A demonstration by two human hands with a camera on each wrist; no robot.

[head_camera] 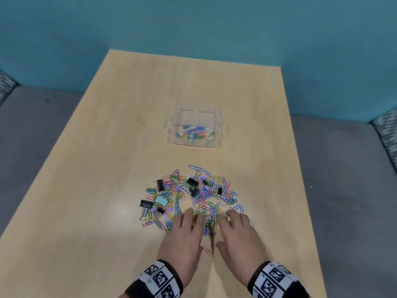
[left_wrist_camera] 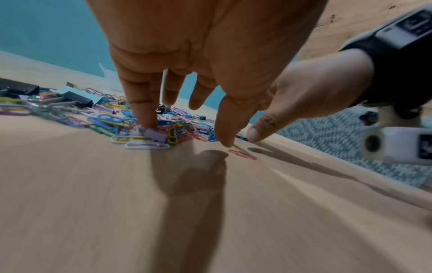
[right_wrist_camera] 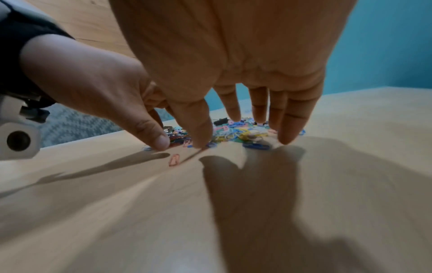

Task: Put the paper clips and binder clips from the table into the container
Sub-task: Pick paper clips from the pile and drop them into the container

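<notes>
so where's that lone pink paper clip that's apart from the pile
In the head view the lone pink paper clip lies on the light wooden table, just near of the pile, between the left hand and right hand.

Multicoloured paper clips [head_camera: 206,190], black binder clips [head_camera: 192,182], clear container [head_camera: 219,121], pale wood table [head_camera: 107,168], teal wall [head_camera: 193,24].
</notes>
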